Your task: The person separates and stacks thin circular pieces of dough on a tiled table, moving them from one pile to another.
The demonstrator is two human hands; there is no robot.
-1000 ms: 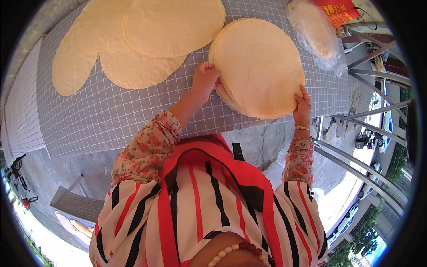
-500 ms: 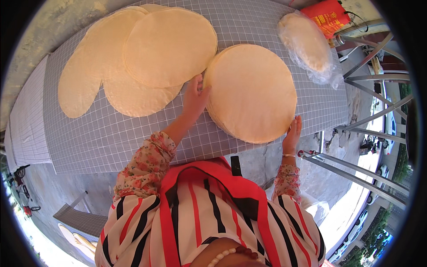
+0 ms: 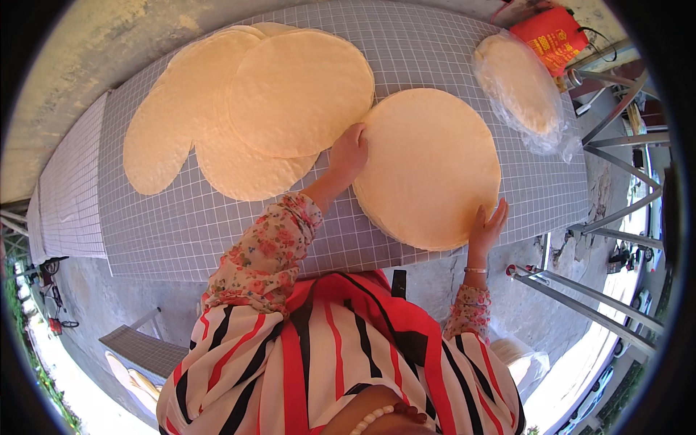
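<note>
A thick stack of round, pale yellow sheets (image 3: 428, 163) lies on the grey checked tabletop cloth (image 3: 268, 232). My left hand (image 3: 348, 152) is at the stack's left edge, fingers curled against it, their tips partly hidden. My right hand (image 3: 486, 228) touches the lower right edge with fingers extended and apart. To the left lie more overlapping round and oval sheets (image 3: 297, 90), spread in several layers.
At the back right sit a clear plastic bag with pale sheets inside (image 3: 518, 90) and a red bag (image 3: 547, 36). Metal frames (image 3: 616, 217) stand off the table's right side. A lower checked surface (image 3: 141, 341) is behind me on the left.
The stack's layers, uneven along the left side a second ago, look more squared up. My right fingers have moved toward the stack's lower edge. The whole view has shifted downward.
</note>
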